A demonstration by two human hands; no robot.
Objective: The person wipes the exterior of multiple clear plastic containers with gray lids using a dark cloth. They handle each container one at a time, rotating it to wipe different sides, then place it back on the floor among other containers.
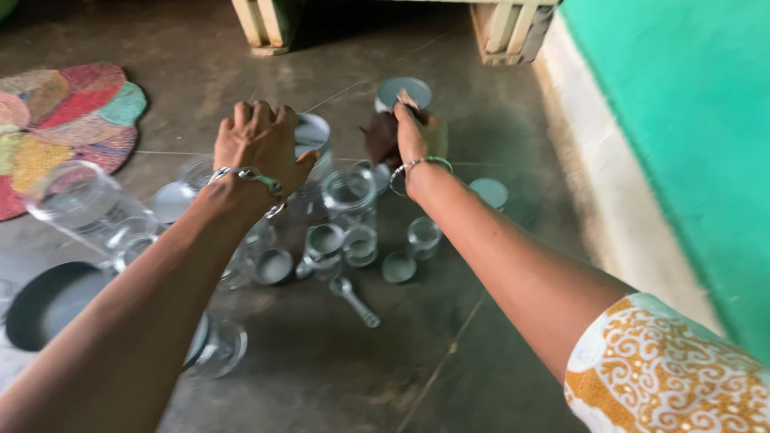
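**Both hands out over the jars on the floor**

Your left hand (258,144) is stretched forward, seen from the back, with its fingers curled down over the rim of a metal-lidded jar (311,135). The hand hides the contact, so you cannot tell whether it grips the lid or only rests on it. A beaded bracelet (255,178) sits on that wrist.

Your right hand (415,132) is closed around a small dark object (380,136), blurred and hard to identify, held just above the floor (345,377). A silver bangle (417,167) circles that wrist, and a sleeve patterned in yellow and white covers the upper arm. Just beyond this hand stands a tin with a pale blue lid (403,90).

Between and below your arms lies a cluster of clear glass jars (350,192), some upright, with small round lids scattered among them. A metal spoon (353,298) lies on the floor nearest you. To your left sit a large glass jar (76,200) tilted on its side, a dark pan (44,305) and a multicoloured woven mat (64,120). A green wall (690,120) runs along your right.
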